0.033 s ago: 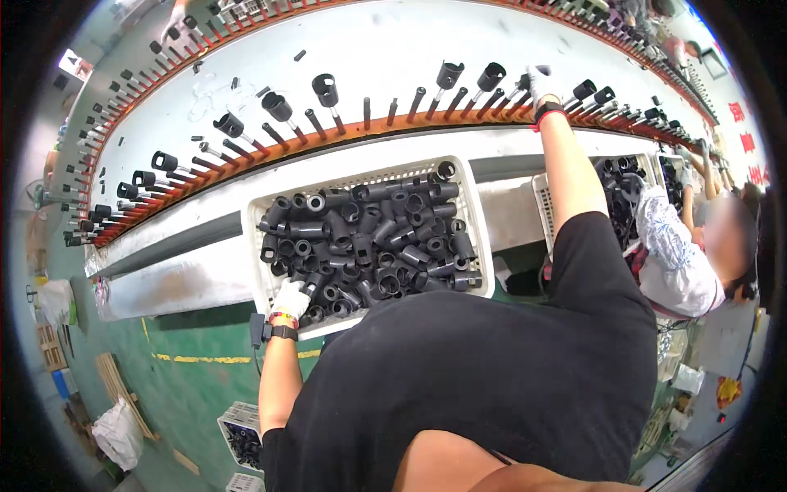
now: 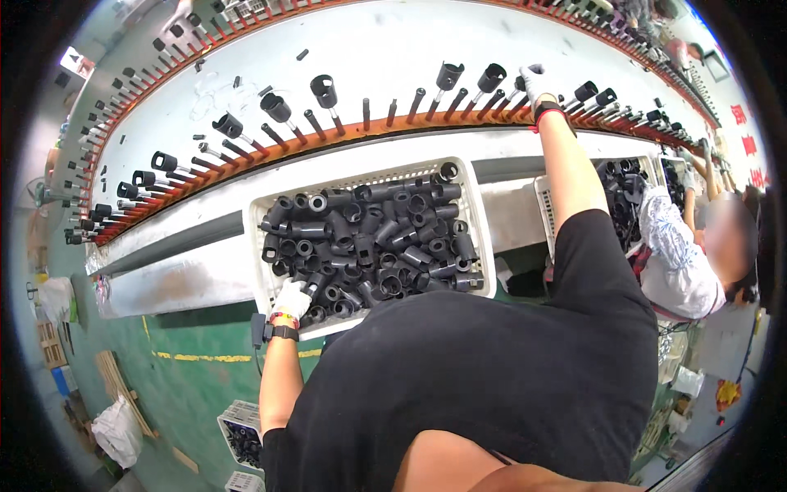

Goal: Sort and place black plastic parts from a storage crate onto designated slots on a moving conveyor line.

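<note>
Left hand (image 2: 292,300) grabs a tube (image 2: 314,284) in the crate (image 2: 479,215), axis toward 1 o'clock. Right hand (image 2: 537,82) grips a peg (image 2: 510,102) at 12, can't tell how tightly.

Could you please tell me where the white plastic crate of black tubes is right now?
In the head view, the white plastic crate sits centre frame, below the orange peg rail, with the gloved left hand at its lower-left corner.

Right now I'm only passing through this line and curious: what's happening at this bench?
A person in a black shirt works at a long white conveyor edged with an orange rail of pegs. Their gloved left hand reaches into a white crate heaped with black tubes. Their gloved right hand is up at the pegs, several already capped with tubes. A co-worker stands to the right.
</note>
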